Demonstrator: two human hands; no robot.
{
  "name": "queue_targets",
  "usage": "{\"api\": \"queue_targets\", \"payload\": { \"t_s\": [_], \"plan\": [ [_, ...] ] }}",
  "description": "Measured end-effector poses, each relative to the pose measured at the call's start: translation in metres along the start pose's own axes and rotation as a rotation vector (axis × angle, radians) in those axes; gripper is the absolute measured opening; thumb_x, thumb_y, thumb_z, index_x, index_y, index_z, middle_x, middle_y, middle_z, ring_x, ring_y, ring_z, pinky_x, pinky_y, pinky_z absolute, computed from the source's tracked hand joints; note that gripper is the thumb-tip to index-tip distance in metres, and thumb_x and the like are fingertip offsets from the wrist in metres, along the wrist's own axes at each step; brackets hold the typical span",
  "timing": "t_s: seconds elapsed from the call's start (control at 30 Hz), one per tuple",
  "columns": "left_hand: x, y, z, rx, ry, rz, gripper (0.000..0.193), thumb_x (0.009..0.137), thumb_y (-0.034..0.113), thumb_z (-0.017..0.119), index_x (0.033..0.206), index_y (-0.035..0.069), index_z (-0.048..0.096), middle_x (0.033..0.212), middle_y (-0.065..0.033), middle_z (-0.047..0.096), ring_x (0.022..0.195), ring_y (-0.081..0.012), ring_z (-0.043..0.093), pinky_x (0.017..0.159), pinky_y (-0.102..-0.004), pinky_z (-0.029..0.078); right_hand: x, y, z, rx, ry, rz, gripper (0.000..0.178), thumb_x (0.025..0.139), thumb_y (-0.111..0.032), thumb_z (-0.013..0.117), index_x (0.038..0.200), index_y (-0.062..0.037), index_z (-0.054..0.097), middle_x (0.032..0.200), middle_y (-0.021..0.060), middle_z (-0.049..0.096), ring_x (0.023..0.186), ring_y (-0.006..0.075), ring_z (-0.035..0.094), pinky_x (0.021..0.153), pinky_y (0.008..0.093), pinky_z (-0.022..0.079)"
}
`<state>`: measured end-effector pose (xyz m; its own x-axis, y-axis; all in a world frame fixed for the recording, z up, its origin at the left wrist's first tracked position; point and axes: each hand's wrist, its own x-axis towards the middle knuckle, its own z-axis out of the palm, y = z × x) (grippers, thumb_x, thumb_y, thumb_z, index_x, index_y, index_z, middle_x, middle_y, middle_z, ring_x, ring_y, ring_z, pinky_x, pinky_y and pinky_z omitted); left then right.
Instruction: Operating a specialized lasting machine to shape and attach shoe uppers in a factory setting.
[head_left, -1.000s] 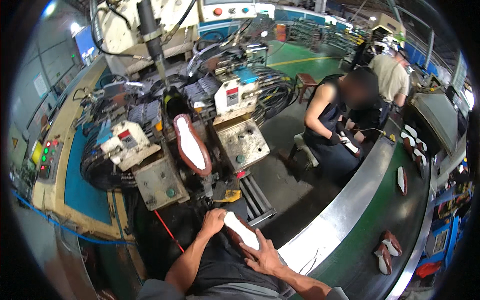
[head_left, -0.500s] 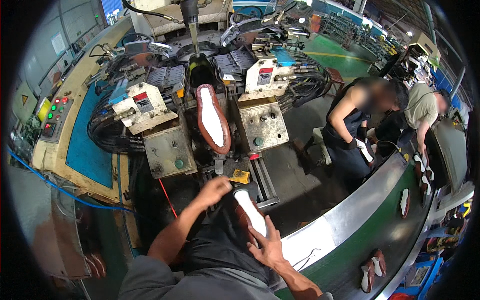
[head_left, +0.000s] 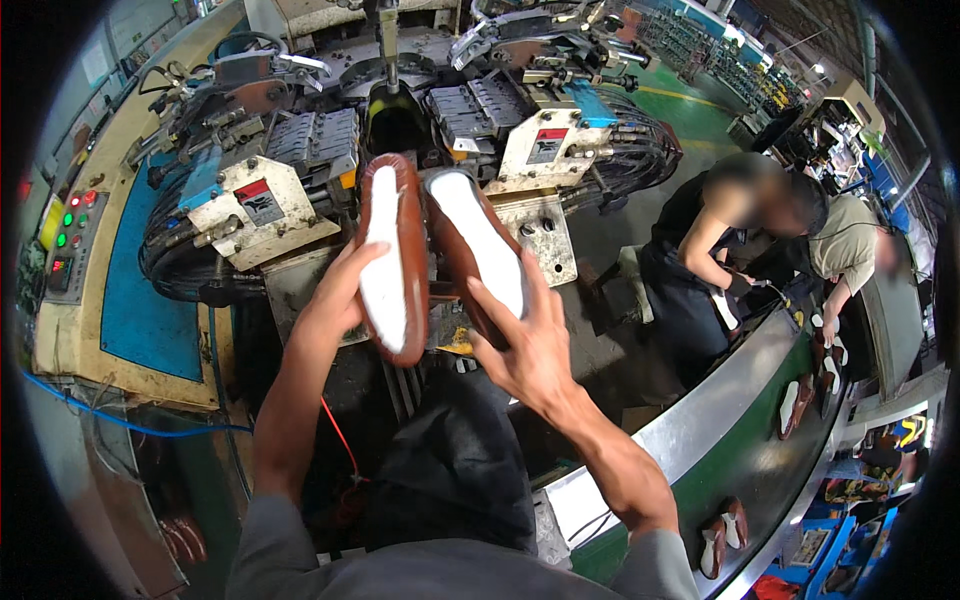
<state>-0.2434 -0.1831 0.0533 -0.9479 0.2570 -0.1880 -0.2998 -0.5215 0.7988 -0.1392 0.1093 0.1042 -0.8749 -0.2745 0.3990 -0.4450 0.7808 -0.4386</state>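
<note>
Two brown leather shoe uppers, white soles facing up, are side by side in front of the machine. My left hand (head_left: 338, 298) is closed around the left-hand shoe (head_left: 388, 262), with the thumb lying over its white sole. The right-hand shoe (head_left: 483, 240) is gripped by my right hand (head_left: 535, 352), fingers along its edge and white face. Both point away from me, toward the dark toe holder (head_left: 393, 122) at the machine's middle. Whether either shoe touches the machine cannot be told. A yellow piece (head_left: 460, 342) shows below the shoes, partly hidden.
Machine side arms with white plates (head_left: 262, 208) and cables flank the shoes. A button panel (head_left: 78, 245) stands at left. On the right, a green conveyor (head_left: 660, 500) with a metal rim carries several shoes (head_left: 712, 545). Two people work beyond it, one holding a shoe.
My left hand has moved up from near the yellow piece and taken the shoe at the machine. My right hand has lifted the other shoe from my lap up beside it.
</note>
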Motion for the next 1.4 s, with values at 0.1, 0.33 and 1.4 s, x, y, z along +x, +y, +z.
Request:
{"api": "queue_targets", "payload": {
  "t_s": [0.1,0.33,1.4],
  "plan": [
    [-0.091,-0.013,-0.03,0.043,-0.039,-0.004,0.085,0.093,0.026,0.076,0.166,0.002,0.039,0.145,-0.02,0.065,0.129,-0.0332,0.07,0.109,-0.0494,0.06,0.047,-0.009,0.026,0.043,-0.01,-0.023,0.071,0.087,-0.026,0.086,0.155,-0.0267,0.067,0.174,0.0354,0.027,0.143,0.0555,0.049,0.118,0.0581,0.047],
    [-0.254,-0.066,-0.014,-0.294,-0.048,-0.004,0.098,0.101,0.058,0.071,0.173,0.009,0.026,0.156,-0.0287,0.054,0.138,-0.0487,0.062,0.115,-0.071,0.051,0.078,0.002,0.101,0.067,-0.017,0.035,0.071,0.088,-0.026,0.083,0.157,-0.0311,0.064,0.178,0.0322,0.019,0.142,0.0559,0.048,0.117,0.0591,0.048],
    [-0.222,-0.112,-0.026,0.129,0.299,-0.112,0.076,0.11,0.033,0.06,0.174,0.007,0.027,0.159,-0.0147,0.056,0.138,-0.0284,0.062,0.119,-0.0465,0.05,0.201,-0.003,0.181,-0.162,0.323,-0.227,0.072,0.09,-0.025,0.08,0.156,-0.0086,0.057,0.158,0.0392,0.046,0.152,0.0558,0.04,0.128,0.0611,0.033]
  ]
}}
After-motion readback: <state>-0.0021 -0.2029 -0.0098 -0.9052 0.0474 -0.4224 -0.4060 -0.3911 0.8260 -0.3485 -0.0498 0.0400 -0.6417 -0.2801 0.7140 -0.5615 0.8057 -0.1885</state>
